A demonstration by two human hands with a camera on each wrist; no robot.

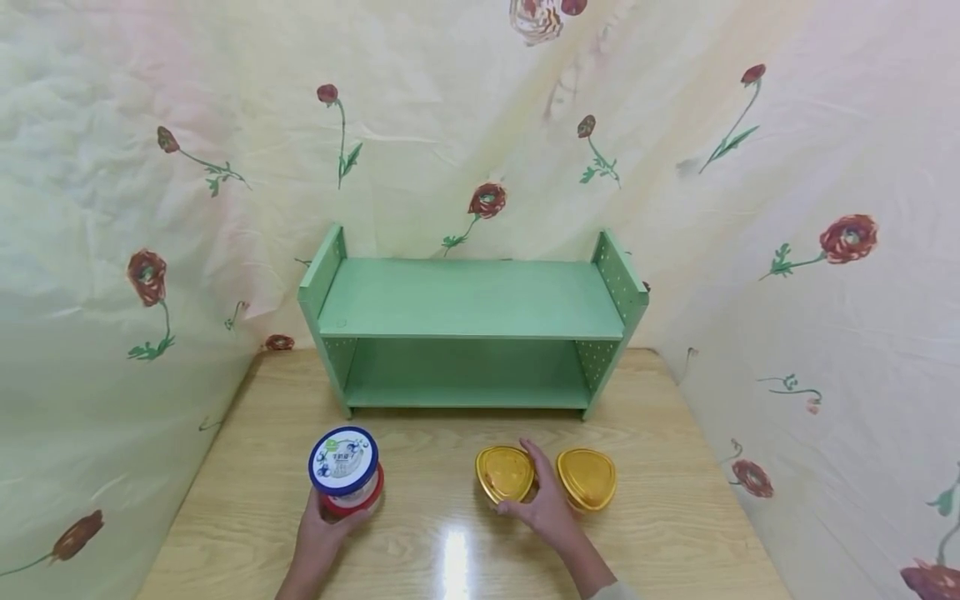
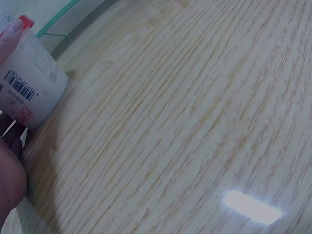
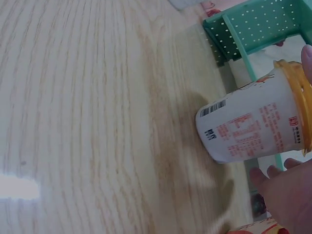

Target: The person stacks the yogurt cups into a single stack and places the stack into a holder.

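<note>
Your left hand (image 1: 322, 533) holds a white, red-lidded tub (image 2: 41, 78), its side printed with a barcode, in front of the left end of the shelf (image 1: 471, 296). On it sits a blue-lidded tub (image 1: 342, 461), its white, lettered top facing up. In your right hand (image 1: 542, 504) you have a gold-lidded cup (image 1: 505, 473), roughly upright before the shelf's right half; its lid, a rounded triangle, is on, and its white side carries red print and a barcode.
</note>
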